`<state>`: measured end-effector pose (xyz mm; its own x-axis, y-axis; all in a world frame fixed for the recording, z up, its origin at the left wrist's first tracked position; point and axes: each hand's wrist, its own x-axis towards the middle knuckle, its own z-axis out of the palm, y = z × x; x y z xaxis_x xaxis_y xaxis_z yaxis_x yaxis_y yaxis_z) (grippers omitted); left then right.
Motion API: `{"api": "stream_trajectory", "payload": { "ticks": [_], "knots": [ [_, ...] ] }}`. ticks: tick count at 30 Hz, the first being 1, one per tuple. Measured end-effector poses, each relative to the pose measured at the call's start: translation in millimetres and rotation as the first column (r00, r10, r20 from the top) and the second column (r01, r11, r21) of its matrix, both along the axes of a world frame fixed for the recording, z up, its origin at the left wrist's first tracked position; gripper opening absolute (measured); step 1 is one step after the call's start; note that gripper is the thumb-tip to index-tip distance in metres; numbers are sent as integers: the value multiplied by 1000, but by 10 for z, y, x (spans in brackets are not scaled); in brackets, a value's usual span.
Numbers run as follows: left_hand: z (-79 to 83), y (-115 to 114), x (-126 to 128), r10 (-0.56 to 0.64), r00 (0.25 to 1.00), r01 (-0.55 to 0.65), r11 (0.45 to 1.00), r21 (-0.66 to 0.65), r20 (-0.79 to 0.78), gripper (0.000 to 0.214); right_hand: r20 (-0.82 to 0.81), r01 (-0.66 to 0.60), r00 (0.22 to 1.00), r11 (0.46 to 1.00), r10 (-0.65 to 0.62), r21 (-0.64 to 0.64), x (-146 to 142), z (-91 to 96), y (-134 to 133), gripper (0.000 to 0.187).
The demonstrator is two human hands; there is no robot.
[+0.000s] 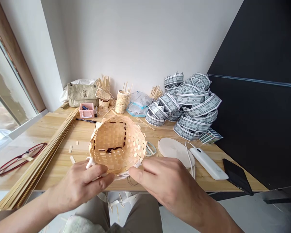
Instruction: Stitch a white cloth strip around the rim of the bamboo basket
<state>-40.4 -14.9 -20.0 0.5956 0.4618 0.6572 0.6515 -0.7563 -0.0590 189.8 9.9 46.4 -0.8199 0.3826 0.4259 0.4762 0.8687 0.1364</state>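
Note:
A woven basket [133, 142] of pale splint strips is tipped toward me at the table's front edge, its open mouth facing me. Dark stitching runs across its inside. My left hand [83, 181] pinches the near rim on the left, thumb and forefinger closed over it. At the rim's right side my right hand [163, 181] is closed, the thumb pressing on the edge; its fingertips are partly hidden. White tape [122, 175] lies along the rim between my hands, with a loose white end by the left one. A thin dark thread [132, 182] hangs below.
Long splints [43, 152] lie at left beside red glasses [21, 158]. Scissors [150, 149], a white tape roll [173, 150], a power bank [208, 163] and a phone [237, 176] are at right. Patterned strip coils [191, 103], small baskets [122, 102] and a handbag [81, 94] stand behind.

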Motion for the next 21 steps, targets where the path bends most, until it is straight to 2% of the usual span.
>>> {"api": "stream_trajectory", "payload": {
  "ticks": [8,21],
  "knots": [
    [-2,-21,-32,-8,998,11,999,-48,60,28,142,-28,990,999,24,24,-109,-55,49,18],
    [12,-43,-69,-12,999,17,996,-90,49,25,148,-30,989,999,28,17,-151,-93,67,19]
  ]
}}
